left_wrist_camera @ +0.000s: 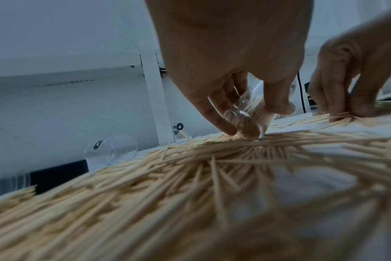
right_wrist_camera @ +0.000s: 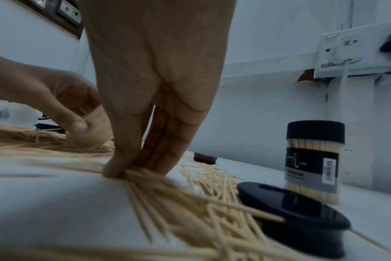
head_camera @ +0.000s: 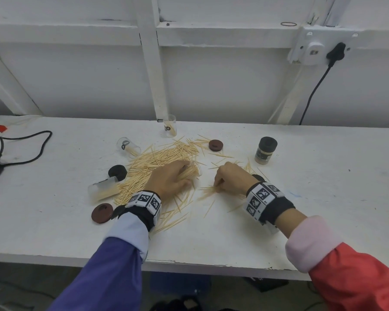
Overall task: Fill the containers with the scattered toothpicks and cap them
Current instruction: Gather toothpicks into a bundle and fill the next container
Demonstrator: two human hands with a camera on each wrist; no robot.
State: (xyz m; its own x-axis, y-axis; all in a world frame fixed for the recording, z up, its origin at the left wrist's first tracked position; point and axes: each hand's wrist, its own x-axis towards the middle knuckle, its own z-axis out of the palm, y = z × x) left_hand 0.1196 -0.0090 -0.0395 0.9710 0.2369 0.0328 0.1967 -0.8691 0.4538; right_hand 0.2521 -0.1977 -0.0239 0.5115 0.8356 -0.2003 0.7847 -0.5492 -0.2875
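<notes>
A big heap of scattered toothpicks (head_camera: 157,162) covers the middle of the white table (head_camera: 211,239). My left hand (head_camera: 184,173) grips a clear container (left_wrist_camera: 248,127) tipped on its side over the heap, partly filled with toothpicks. Just to its right, my right hand (right_wrist_camera: 136,170) pinches a small bundle of toothpicks (right_wrist_camera: 167,190) against the tabletop. A black cap (right_wrist_camera: 301,217) lies beside my right wrist. One filled container with a black cap (head_camera: 265,150) stands upright at the right.
An open clear container (head_camera: 170,125) stands at the back; two more lie on their sides (head_camera: 128,147) (head_camera: 102,188). Loose caps: brown (head_camera: 215,145), black (head_camera: 118,172), brown (head_camera: 102,213). A black cable (head_camera: 32,149) loops at the left. The table's front edge (head_camera: 189,264) is close.
</notes>
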